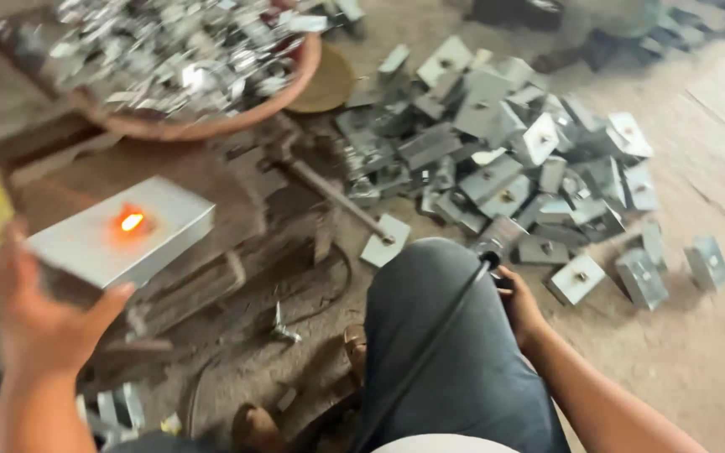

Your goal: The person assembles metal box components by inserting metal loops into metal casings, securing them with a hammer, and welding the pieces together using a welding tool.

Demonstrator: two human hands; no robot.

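Observation:
My left hand (39, 315) holds a grey metal channel piece (123, 233) by its near end, lifted above a dark rusty work block (211, 193). An orange glowing spot (132, 221) burns on the piece's top face. My right hand (520, 306) reaches past my knee in grey trousers (455, 361) and grips a dark tool (490, 250) with a black cable (430, 344) running back along my leg. The tool's tip is partly hidden behind the knee.
A heap of similar grey metal pieces (513, 151) lies on the concrete floor at the right. A large round pan (203, 67) full of small shiny metal parts sits at the upper left. A long metal rod (337, 201) rests on the block. My sandalled foot (354, 348) is below.

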